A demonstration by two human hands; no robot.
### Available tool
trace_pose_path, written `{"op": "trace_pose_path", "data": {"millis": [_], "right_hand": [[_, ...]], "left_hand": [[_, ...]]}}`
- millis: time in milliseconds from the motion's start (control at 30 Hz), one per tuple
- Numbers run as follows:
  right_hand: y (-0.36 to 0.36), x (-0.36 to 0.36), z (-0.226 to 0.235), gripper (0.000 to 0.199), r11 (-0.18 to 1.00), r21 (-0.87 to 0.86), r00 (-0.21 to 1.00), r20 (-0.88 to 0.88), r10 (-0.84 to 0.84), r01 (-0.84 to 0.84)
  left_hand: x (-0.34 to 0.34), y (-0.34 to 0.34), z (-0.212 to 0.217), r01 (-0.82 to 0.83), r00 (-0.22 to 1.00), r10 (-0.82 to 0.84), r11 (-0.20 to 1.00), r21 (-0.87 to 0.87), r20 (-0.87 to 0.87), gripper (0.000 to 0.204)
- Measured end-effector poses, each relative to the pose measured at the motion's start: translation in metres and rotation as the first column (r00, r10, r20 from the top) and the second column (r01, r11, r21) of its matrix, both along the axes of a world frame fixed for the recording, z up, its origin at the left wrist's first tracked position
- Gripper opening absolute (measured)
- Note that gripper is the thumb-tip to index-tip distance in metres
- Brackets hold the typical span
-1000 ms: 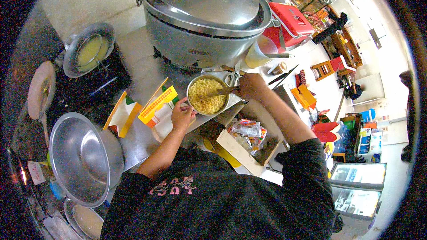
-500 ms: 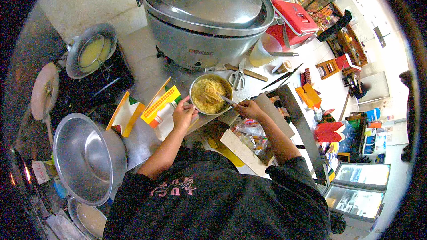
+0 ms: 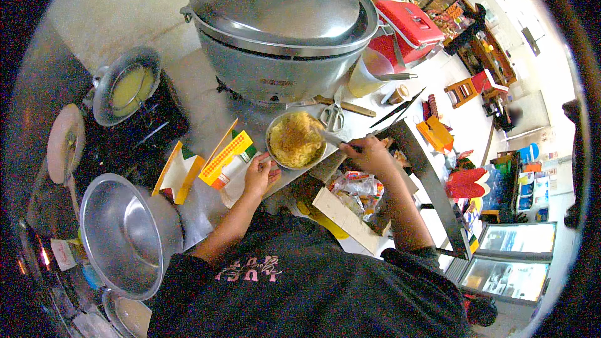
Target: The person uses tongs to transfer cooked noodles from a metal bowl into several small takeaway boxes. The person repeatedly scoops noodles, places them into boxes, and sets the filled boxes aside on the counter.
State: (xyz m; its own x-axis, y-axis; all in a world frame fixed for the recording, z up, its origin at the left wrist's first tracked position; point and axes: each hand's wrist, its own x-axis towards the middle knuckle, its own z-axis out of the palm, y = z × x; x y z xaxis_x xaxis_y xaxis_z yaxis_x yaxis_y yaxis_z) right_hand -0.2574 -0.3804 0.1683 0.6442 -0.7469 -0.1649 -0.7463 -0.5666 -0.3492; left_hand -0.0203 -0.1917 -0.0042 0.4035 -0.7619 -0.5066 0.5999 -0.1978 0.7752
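Note:
A round metal bowl (image 3: 270, 149) of yellow, noodle-like food (image 3: 294, 144) rests near the counter's front edge. At its lower left rim, my left hand (image 3: 258, 176) is closed, with thumb and fingers gripping the edge. My right hand (image 3: 370, 153) wraps round the handle of a metal utensil (image 3: 332, 139), whose working end is hidden in the food, so its exact kind is unclear. Left of the bowl stand two open yellow and white paper cartons, one (image 3: 225, 163) beside my left hand and another (image 3: 178, 175) farther left.
Behind the bowl looms a large lidded steel cooker (image 3: 275, 66). Scissors (image 3: 333, 117), a knife (image 3: 350, 107) and a plastic jug (image 3: 366, 78) lie or stand beyond. A big steel basin (image 3: 122, 238) and a pan (image 3: 128, 87) are leftward; an open box of packets (image 3: 350, 213) sits below the counter.
My right hand has shifted slightly right, and the utensil has lifted and bunched the food higher in the bowl. My left hand stays at the rim. The whole view has tilted a little.

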Motion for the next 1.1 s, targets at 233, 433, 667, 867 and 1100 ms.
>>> {"op": "trace_pose_path", "data": {"millis": [233, 433, 667, 867, 1100], "right_hand": [[0.004, 0.02, 0.03, 0.029, 0.938, -0.225, 0.843, -0.526, 0.109, -0.262], [0.009, 0.059, 0.08, 0.023, 0.91, -0.369, 0.848, -0.529, -0.036, -0.191], [0.018, 0.092, 0.005, 0.015, 0.814, -0.396, 0.808, -0.571, 0.144, -0.425], [0.006, 0.095, -0.012, 0.01, 0.723, -0.283, 0.729, -0.536, 0.426, -0.63], [-0.008, 0.098, -0.01, 0.013, 0.649, -0.247, 0.662, -0.527, 0.533, -0.72]], "left_hand": [[-0.001, -0.009, -0.003, 0.063, 0.924, -0.05, 0.998, -0.021, 0.38, 0.03], [0.003, -0.019, -0.011, -0.021, 0.977, 0.022, 1.0, -0.006, 0.211, 0.033], [-0.005, -0.02, -0.034, -0.002, 0.871, 0.033, 0.998, -0.064, 0.49, 0.031], [-0.001, -0.027, -0.033, -0.068, 0.956, 0.065, 0.998, -0.001, 0.286, 0.029], [0.003, -0.024, -0.013, -0.135, 0.969, 0.139, 0.99, -0.031, 0.206, 0.028]]}}
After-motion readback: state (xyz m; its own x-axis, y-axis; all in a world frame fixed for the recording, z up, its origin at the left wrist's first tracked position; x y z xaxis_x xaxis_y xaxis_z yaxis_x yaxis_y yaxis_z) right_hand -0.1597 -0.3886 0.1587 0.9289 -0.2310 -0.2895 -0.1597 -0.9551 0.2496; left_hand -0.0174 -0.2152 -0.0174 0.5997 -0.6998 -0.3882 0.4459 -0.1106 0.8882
